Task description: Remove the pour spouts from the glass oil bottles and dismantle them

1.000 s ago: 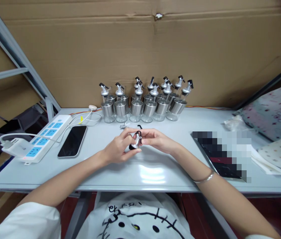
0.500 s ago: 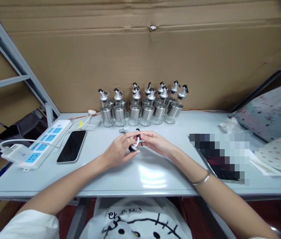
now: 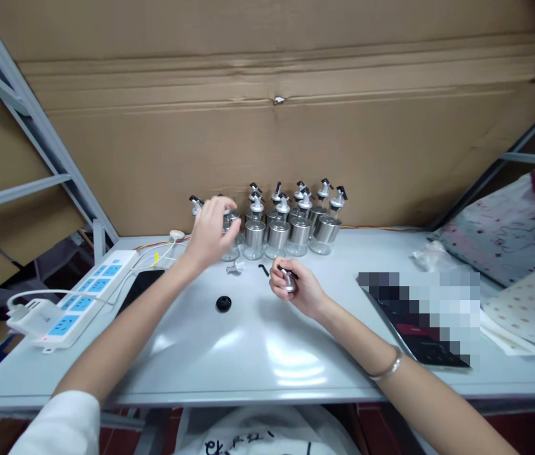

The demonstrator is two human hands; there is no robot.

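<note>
My left hand (image 3: 210,234) is raised at the left end of the bottle row, fingers apart and curved, in front of a glass-and-steel bottle (image 3: 231,248). My right hand (image 3: 298,287) is closed round a silver pourer top (image 3: 289,281) with a black lever. A round black cap (image 3: 223,304) lies on the table between and below my hands. A small black hooked piece (image 3: 263,270) rests left of my right hand, and a small clear-and-silver piece (image 3: 234,268) lies in front of the bottles.
More bottles with pourers (image 3: 277,237) stand against the cardboard wall (image 3: 267,145). A white power strip (image 3: 92,294) and a phone (image 3: 137,287) are at the left. On the right lie a dark, partly pixelated device (image 3: 410,322), a plastic bag (image 3: 433,258) and patterned fabric (image 3: 499,221).
My hands have parted. The left one moved up and back to the bottles; the right keeps the pourer top. The black cap and hooked piece now show on the table. The view has tilted upward.
</note>
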